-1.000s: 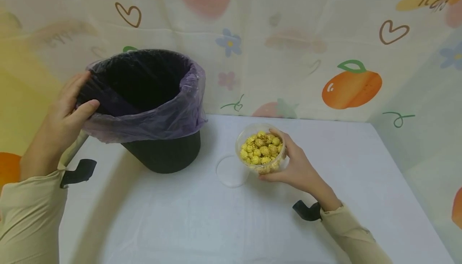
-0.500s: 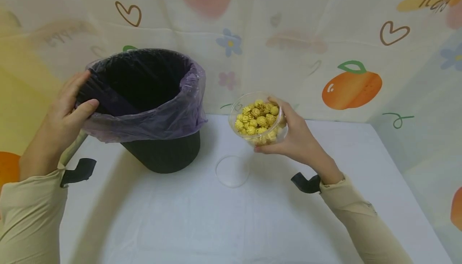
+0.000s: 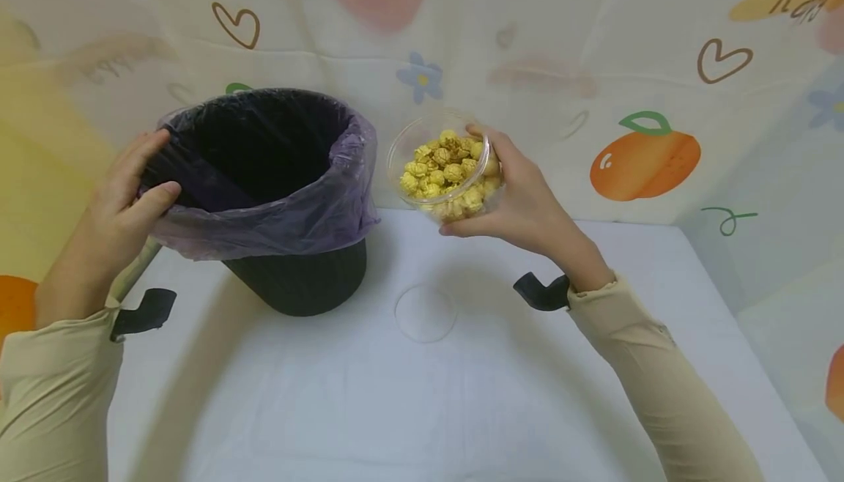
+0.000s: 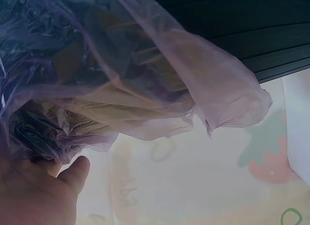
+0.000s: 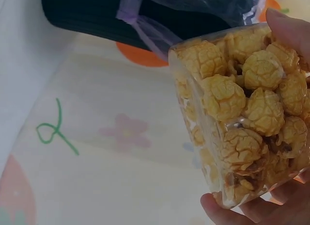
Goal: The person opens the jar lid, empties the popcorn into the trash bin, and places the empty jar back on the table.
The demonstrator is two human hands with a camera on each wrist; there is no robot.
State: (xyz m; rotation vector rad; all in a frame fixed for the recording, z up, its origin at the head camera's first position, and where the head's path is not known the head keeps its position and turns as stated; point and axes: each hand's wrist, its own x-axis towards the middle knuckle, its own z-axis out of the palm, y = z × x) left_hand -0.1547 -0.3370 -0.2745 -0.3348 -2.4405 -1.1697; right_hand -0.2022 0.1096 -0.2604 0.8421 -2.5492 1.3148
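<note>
Left hand: grasping the lined rim of a black bin, mouth upward, on a white table. Purple liner — folded over the rim. Clear round lid-like piece, flat on the table. Transparent tub of yellow popcorn — tilted, raised, just right of the bin, within the curled grasp of the right hand.

a fruit-printed backdrop stands behind the white table.
</note>
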